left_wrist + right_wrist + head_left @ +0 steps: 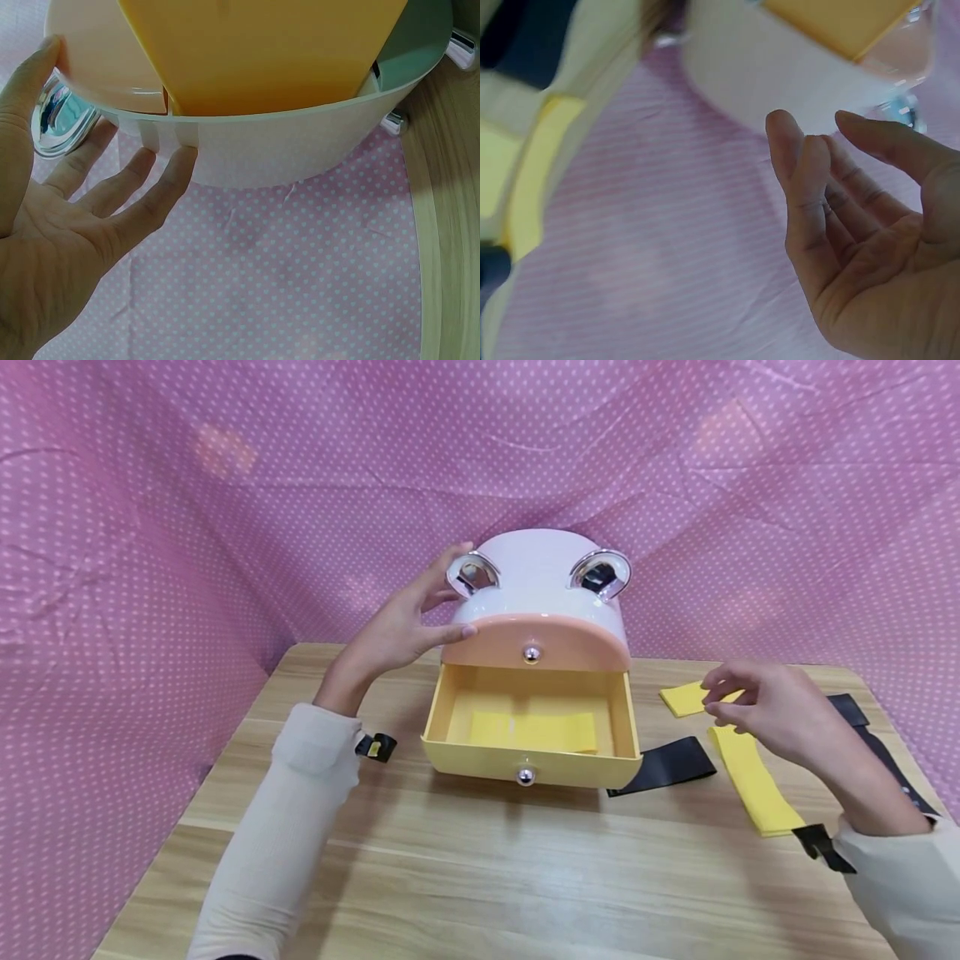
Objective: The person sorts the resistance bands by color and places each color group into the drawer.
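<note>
A white desktop drawer box (536, 568) with two shiny silver ears stands at the table's middle. Its peach upper drawer (487, 643) is closed; the yellow lower drawer (465, 758) is pulled out, with flat yellow pieces (555, 732) lying inside. My left hand (401, 622) holds the box's left side. In the left wrist view the thumb (30, 79) is at the front and the fingers rest on the white side. My right hand (772, 706) hovers over the yellow pieces on the right, fingers bent. In the right wrist view it is empty, with thumb and fingertips apart.
A short yellow piece (681, 700) and a long yellow strip (753, 785) lie right of the box. A black strip (667, 766) lies beside the open drawer, and more black strips (885, 752) lie behind the right forearm. Pink dotted cloth (360, 460) surrounds the wooden table (487, 877).
</note>
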The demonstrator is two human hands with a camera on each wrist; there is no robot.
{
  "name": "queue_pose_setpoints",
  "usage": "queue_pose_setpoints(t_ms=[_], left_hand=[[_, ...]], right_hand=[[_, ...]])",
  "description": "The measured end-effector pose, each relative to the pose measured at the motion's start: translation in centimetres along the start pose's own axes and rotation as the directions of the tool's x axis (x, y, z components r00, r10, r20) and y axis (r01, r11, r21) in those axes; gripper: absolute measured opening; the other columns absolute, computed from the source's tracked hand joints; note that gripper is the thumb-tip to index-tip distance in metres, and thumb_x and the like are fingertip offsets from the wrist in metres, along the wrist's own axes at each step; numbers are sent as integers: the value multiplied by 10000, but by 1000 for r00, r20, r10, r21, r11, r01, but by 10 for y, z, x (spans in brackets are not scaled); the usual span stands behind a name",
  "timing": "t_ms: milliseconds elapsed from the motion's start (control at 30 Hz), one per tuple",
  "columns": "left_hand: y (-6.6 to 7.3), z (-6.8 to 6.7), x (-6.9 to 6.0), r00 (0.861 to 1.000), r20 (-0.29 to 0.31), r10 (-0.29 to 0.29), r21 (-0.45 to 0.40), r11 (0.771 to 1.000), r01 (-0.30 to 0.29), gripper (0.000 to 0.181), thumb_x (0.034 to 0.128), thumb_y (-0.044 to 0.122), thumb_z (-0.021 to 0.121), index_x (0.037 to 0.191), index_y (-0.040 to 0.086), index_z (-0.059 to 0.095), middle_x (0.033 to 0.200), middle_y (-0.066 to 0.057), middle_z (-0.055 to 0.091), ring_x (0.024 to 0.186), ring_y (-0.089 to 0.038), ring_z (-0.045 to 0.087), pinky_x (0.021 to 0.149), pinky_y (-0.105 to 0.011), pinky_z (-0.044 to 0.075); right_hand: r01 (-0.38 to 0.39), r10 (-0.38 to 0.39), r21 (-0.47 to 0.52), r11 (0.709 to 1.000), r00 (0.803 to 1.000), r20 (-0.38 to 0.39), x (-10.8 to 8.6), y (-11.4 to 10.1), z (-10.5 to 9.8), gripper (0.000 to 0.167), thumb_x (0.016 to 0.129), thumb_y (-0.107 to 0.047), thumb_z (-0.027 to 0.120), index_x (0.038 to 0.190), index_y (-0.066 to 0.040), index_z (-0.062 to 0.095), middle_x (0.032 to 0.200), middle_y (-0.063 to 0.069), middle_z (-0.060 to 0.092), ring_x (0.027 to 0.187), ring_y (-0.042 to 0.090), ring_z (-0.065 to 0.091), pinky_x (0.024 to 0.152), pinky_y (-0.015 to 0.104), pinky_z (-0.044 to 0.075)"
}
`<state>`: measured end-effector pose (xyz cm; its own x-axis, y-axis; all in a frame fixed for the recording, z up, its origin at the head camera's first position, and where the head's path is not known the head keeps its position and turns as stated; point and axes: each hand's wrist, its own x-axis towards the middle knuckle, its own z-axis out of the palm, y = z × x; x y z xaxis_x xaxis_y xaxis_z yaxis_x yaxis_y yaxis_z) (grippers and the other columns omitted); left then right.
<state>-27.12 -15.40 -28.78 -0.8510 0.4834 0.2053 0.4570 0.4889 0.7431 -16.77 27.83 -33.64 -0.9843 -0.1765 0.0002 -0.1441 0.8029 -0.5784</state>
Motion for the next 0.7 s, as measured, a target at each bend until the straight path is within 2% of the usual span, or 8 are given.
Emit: queue_pose_setpoints(t_ms=[133, 367, 533, 700], left_hand=[[-1, 0, 0, 1000, 0, -5, 13, 1000, 5, 982, 931, 238, 817, 1634, 523, 194, 1708, -7, 339, 1473, -268, 500, 1180, -538, 459], [-1, 1, 0, 1000, -4, -6, 15, 1000, 6, 977, 929, 247, 820, 1622, 548, 200, 1709, -3, 337, 1467, -261, 506, 1171, -516, 474], [1, 1, 0, 1000, -5, -8, 9, 1000, 8, 981, 928, 242, 821, 1626, 540, 198, 1722, 1, 307, 1472, -268, 501, 1158, -512, 489], [0, 0, 0, 1000, -8, -6, -2, 1000, 6, 971, 932, 238, 818, 1625, 535, 207, 1720, 7, 307, 1476, -281, 497, 1138, -520, 505]], right_hand=[[-15, 15, -19, 1000, 1000, 26, 5, 22, 0, 215, 971, -26, 685, 1170, 56, 680, 1060, 232, 761, 878, 248, 748, 643, 248, 585], [-31, 35, -46, 998, 996, 86, 14, 57, 5, 190, 976, 16, 629, 1154, 63, 676, 1048, 226, 756, 977, 373, 727, 781, 476, 623], [-18, 19, -9, 1000, 992, 126, 20, 80, 13, 210, 954, 85, 621, 1159, 105, 665, 1063, 268, 734, 987, 390, 723, 800, 475, 634], [-25, 27, -15, 1000, 989, 148, 24, 98, 22, 252, 967, 51, 620, 1209, 103, 661, 1168, 312, 704, 1071, 455, 688, 845, 516, 622]])
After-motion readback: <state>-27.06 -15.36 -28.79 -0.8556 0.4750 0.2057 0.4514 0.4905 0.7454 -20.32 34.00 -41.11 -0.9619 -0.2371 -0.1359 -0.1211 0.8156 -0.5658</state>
